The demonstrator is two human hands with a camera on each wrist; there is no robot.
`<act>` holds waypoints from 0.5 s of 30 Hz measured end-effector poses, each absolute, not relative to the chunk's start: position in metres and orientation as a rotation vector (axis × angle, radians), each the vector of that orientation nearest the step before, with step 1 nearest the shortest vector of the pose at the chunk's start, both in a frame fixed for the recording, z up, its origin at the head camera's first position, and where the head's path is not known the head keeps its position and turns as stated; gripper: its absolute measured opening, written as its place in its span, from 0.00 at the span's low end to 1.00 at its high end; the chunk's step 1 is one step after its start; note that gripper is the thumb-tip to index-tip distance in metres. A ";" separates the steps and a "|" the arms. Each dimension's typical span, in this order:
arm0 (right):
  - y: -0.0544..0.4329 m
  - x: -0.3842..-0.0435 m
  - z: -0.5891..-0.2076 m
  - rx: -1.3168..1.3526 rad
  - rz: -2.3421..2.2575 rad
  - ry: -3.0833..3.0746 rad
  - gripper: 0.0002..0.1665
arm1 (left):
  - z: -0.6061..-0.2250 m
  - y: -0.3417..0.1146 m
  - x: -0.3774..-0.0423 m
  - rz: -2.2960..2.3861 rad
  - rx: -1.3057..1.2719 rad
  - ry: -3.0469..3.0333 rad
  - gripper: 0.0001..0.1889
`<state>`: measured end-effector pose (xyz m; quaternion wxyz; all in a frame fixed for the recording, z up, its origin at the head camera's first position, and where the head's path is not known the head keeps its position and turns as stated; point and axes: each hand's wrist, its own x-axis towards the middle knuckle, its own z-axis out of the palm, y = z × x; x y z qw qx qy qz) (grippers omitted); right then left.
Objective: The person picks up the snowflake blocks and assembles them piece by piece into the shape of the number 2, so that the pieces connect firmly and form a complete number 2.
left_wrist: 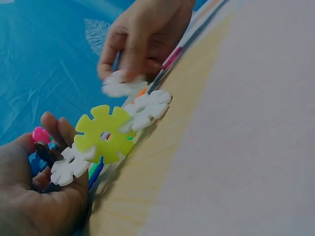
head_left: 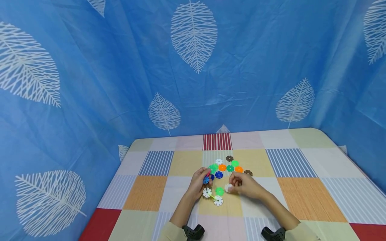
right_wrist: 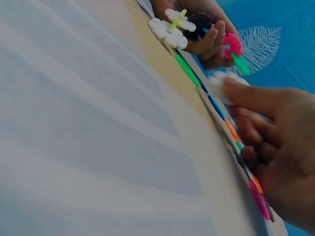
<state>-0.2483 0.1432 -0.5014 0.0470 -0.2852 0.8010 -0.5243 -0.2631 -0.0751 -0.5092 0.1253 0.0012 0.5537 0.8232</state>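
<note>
A smooth, creased blue curtain (head_left: pixel 241 77) printed with white leaf outlines is hung behind the bench (head_left: pixel 280 139), which is covered with a patchwork-patterned cloth (head_left: pixel 144 194). Flat, round, notched plastic discs (head_left: pixel 230 168) in green, orange, blue, white and brown are spread there. A joined cluster (head_left: pixel 206 192) is gripped in the curled left hand (head_left: pixel 197 183), a yellow disc (left_wrist: pixel 93 135) being slotted between two white ones. Nearby, a single white disc (left_wrist: pixel 117 84) is pinched between the right hand's (head_left: pixel 247 185) thumb and fingers.
</note>
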 end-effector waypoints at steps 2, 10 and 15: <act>0.137 -0.246 -0.497 -0.774 -1.807 2.454 0.13 | -0.509 -0.075 -0.263 2.380 0.003 1.617 0.07; 0.112 -0.235 -0.482 -0.507 -2.214 2.509 0.12 | -0.508 -0.072 -0.260 2.307 0.061 1.694 0.09; 0.110 -0.240 -0.499 -0.548 -2.227 2.556 0.07 | -0.493 -0.070 -0.250 2.271 0.094 1.727 0.12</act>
